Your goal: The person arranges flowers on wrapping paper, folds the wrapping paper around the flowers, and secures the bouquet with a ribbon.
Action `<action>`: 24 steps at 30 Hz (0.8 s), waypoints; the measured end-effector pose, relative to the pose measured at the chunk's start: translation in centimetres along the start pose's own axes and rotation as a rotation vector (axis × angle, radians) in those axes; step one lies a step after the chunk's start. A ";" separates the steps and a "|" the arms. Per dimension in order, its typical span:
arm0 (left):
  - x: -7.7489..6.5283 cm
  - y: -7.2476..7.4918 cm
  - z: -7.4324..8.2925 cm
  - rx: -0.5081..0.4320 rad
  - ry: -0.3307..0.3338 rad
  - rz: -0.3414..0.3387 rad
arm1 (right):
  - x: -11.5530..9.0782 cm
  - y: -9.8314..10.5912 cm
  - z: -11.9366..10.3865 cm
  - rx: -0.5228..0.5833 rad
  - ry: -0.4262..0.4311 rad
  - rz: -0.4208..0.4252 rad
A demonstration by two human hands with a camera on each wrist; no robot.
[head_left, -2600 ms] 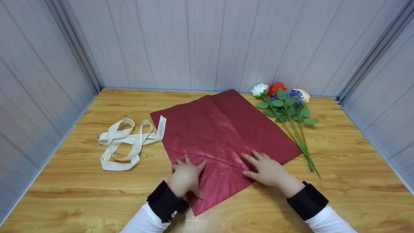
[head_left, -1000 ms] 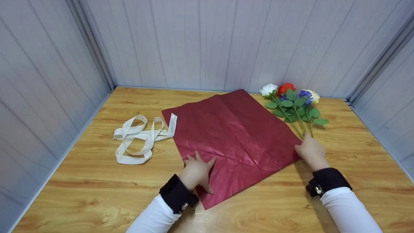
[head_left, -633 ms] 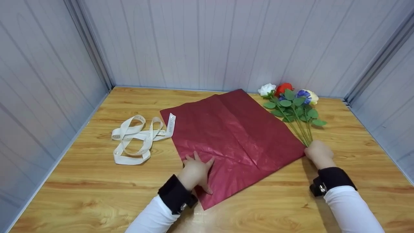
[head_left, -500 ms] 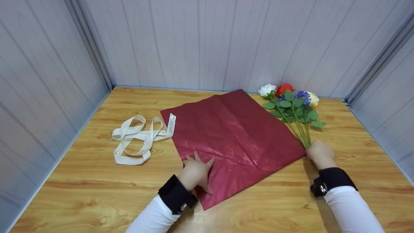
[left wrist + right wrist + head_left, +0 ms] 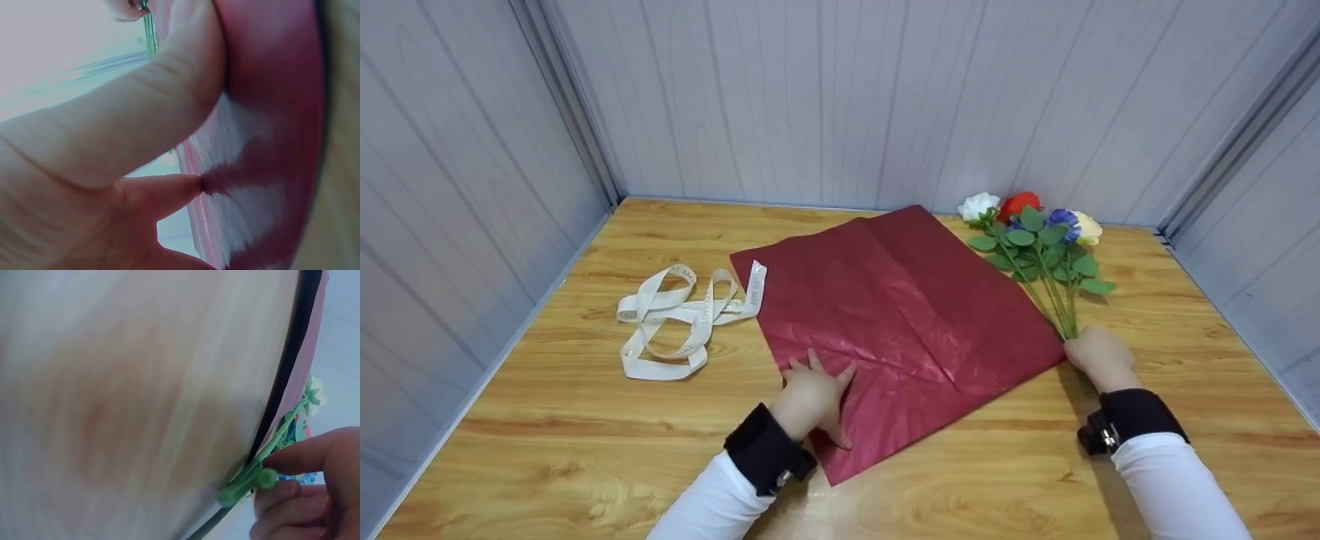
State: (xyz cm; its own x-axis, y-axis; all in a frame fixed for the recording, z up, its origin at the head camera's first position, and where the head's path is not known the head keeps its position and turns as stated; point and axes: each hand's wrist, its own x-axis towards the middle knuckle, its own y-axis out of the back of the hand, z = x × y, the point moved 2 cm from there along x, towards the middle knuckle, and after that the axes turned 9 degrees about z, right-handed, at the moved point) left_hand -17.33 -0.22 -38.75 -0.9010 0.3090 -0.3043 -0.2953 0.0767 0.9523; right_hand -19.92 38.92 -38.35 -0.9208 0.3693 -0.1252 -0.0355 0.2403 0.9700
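Note:
A dark red sheet of wrapping paper (image 5: 885, 300) lies across the middle of the table. My left hand (image 5: 810, 397) rests on its near left part with fingers spread, and in the left wrist view the thumb (image 5: 169, 67) touches the red surface. To the right lies a bunch of artificial flowers (image 5: 1039, 247) with white, red, blue and cream heads and green leaves. My right hand (image 5: 1099, 356) grips the lower stems (image 5: 1057, 307) beside the paper's right corner. Cut stem ends (image 5: 247, 484) stick out past the fingers in the right wrist view.
A loosely looped white printed ribbon (image 5: 667, 322) lies on the left, one end over the paper's left edge. The wooden table (image 5: 585, 450) is enclosed by pale panel walls (image 5: 855, 97) at the back and both sides.
My right hand has left the paper, moved right and taken hold of the flower stems, then slid nearer their lower ends. My left hand has stayed on the paper.

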 end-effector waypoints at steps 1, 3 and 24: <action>0.0 0.0 0.0 -0.001 -0.001 0.002 | 0.0 0.0 -0.1 0.006 0.002 0.012; -0.1 0.0 0.0 -0.006 -0.003 0.010 | 0.1 0.1 -0.2 0.031 0.006 0.048; -0.7 0.0 0.7 0.082 -0.010 0.037 | 0.0 0.5 -1.7 0.234 0.042 0.437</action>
State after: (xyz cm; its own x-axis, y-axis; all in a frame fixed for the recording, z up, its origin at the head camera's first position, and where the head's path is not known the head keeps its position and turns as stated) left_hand -16.49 0.24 -38.50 -0.9076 0.3221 -0.2693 -0.2348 0.1424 0.9616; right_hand -20.58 37.54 -37.56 -0.8451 0.4453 0.2959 0.4411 0.2680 0.8565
